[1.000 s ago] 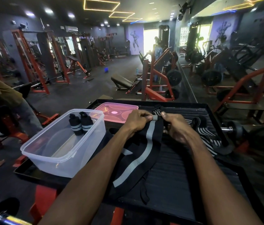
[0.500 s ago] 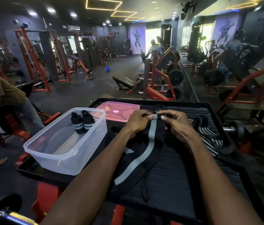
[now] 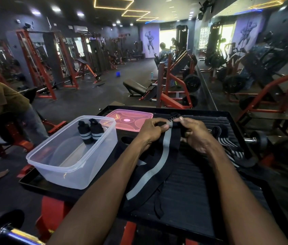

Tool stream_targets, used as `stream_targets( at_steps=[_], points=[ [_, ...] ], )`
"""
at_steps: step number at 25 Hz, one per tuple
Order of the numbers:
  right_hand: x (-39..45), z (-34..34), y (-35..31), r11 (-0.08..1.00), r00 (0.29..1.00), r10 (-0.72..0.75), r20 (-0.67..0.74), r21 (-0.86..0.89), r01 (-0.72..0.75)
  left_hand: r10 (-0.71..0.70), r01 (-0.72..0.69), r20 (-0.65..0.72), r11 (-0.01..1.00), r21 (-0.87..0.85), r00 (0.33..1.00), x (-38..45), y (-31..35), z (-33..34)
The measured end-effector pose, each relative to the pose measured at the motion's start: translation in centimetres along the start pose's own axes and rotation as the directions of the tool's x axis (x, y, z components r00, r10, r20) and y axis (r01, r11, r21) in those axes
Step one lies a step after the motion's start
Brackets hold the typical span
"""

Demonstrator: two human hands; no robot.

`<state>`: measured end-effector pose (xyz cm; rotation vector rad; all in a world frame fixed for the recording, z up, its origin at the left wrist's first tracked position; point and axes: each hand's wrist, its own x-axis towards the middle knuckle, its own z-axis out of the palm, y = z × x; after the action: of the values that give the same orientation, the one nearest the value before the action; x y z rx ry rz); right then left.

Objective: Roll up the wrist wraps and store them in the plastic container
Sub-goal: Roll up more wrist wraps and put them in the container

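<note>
Your left hand [image 3: 151,130] and right hand [image 3: 195,134] each pinch the far end of the wrap [image 3: 159,160]; its tail trails toward you on the tray [image 3: 201,191]. Left of your left hand: container [image 3: 65,167] with two rolled wraps [image 3: 90,131]. Beyond it, the lid [image 3: 131,119].

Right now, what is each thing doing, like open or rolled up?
plastic container: open, lid off
two wraps in it: rolled, standing up
pink lid: lying flat behind the container
black and grey wrap: mostly unrolled
left hand: pinches its far end
right hand: grips that end too
</note>
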<state>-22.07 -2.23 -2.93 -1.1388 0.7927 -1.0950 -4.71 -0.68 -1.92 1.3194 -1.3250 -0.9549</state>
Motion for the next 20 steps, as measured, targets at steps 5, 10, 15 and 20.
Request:
stream_targets(
  at_steps=[5,10,15,20],
  points=[
    [0.7,0.2,0.8,0.990,0.988,-0.120,-0.098,-0.086,0.112,0.050,-0.050,-0.004,0.999,0.018,0.999,-0.3,-0.7,0.7],
    [0.9,0.1,1.1,0.984,0.983,-0.150,-0.108,-0.112,0.138,-0.020,0.019,-0.076,1.000,-0.014,0.997,-0.2,-0.9,1.1],
    [0.6,0.3,0.4,0.998,1.000,-0.012,-0.009,0.069,0.013,-0.049,0.060,-0.177,0.996,0.059,0.983,0.2,-0.6,1.0],
    [0.5,0.5,0.9,0.994,0.997,-0.078,-0.015,0.080,0.079,-0.071,0.078,-0.122,0.996,0.053,0.990,0.0,-0.3,0.8]
  ],
)
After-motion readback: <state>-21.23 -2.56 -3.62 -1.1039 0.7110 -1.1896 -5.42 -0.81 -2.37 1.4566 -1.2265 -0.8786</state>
